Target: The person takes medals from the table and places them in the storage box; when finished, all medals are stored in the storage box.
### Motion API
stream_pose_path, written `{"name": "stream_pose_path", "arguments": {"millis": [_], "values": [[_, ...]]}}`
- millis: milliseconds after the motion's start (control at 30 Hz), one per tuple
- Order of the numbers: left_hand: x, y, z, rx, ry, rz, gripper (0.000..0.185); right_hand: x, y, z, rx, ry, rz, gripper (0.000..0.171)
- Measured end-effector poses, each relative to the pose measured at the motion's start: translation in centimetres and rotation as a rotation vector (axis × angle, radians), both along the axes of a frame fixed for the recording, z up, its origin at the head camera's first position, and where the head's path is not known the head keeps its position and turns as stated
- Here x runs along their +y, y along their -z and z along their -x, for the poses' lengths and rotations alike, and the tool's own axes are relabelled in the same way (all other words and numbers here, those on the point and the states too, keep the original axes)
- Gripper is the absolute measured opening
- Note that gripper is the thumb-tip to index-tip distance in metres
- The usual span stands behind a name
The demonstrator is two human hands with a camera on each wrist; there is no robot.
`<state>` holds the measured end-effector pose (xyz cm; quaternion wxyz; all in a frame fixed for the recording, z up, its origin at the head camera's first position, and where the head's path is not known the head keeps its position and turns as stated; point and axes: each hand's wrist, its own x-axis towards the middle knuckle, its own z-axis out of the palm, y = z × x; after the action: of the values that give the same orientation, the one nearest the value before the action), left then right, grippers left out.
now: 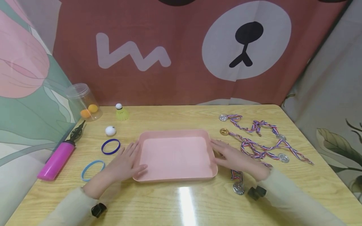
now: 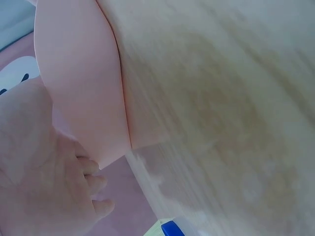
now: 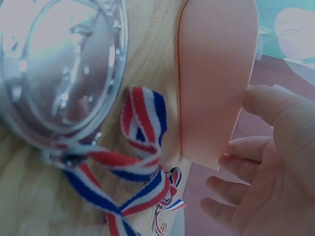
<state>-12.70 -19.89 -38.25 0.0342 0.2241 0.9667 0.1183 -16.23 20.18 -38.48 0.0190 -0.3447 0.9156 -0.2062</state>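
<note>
One pink tray (image 1: 175, 158) sits mid-view on the surface (image 1: 152, 204). The left hand (image 1: 124, 164) touches its rim at nine o'clock, the right hand (image 1: 233, 157) at three, both with fingers loosely extended, gripping nothing. Ribboned medals (image 1: 283, 158) spread from two to four o'clock.

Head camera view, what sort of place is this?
Perhaps a makeshift indoor corner: a wood-grain table backed by a reddish-brown cartoon backdrop, with a floral hanging on the left.
</note>
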Motion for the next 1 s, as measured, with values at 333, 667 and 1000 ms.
{"name": "stream_pose_path", "arguments": {"millis": [333,667,1000], "values": [[-0.6,0.2,0.4,0.021,0.032,-0.026,0.077,0.2,-0.1,0.2,-0.075,-0.006,0.022,0.065],[-0.7,0.3,0.5,0.077,0.051,-0.016,0.066,2.5,-1.3,5.2,-0.233,0.183,0.178,0.053],[-0.4,0.7,0.8,0.071,0.047,-0.015,0.064,3.7,-2.7,11.8,-0.28,0.394,0.232,0.049]]}}
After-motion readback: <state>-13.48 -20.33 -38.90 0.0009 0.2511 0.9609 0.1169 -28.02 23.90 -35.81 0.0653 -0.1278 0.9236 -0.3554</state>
